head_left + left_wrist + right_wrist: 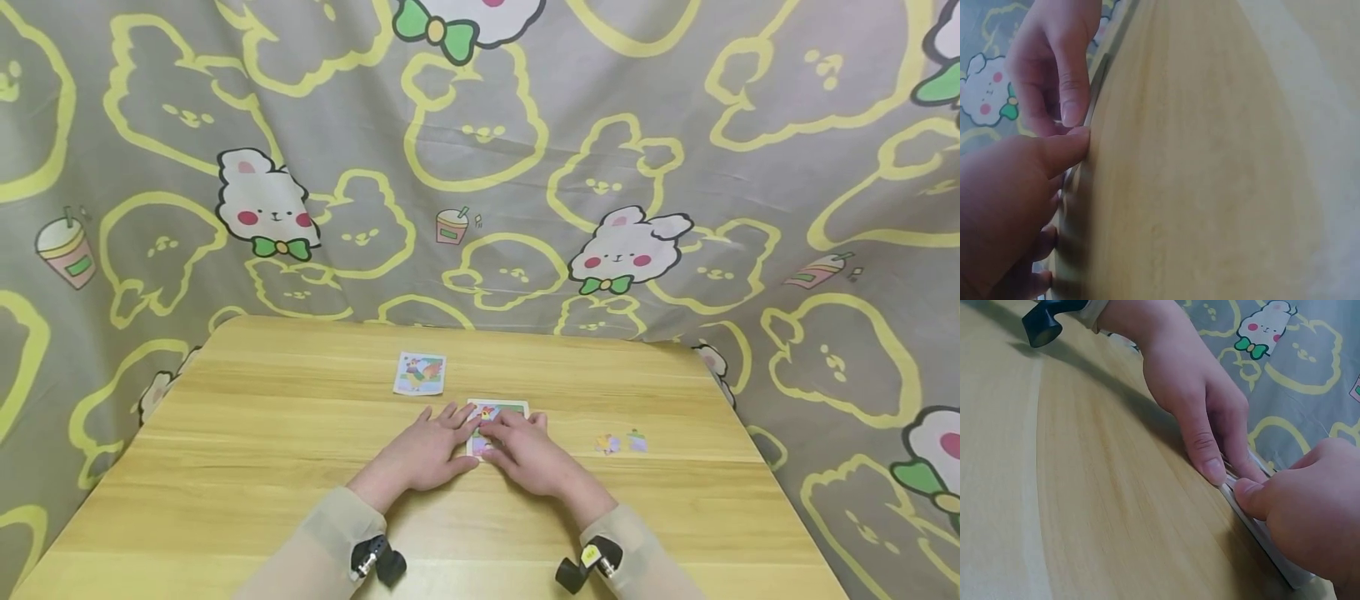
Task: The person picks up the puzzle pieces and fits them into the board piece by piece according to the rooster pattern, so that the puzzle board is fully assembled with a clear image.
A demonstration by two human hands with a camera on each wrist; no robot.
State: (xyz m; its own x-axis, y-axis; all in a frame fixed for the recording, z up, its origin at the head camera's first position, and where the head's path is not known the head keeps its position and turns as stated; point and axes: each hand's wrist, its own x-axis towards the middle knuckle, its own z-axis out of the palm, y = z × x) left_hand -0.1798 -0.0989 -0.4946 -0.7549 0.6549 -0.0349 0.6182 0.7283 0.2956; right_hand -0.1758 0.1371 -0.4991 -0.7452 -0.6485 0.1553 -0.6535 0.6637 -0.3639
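A small jigsaw puzzle board (517, 407) with a pale frame and a colourful picture lies on the table under both hands. My left hand (431, 450) rests at its left side, fingers spread across that edge and thumb by the near corner. Over the board's right half, my right hand (536, 454) has bent fingers touching the picture. Seen low in the left wrist view, the board's edge (1099, 78) runs beside both hands. Whether the right fingertips pinch a piece is hidden. Two loose puzzle pieces (637, 441) lie right of the right hand.
A square picture card (420, 373) showing a bird lies beyond the board, to the left. All of it is on a wooden table (300, 400). A grey patterned curtain (360, 125) hangs along the table's back and sides.
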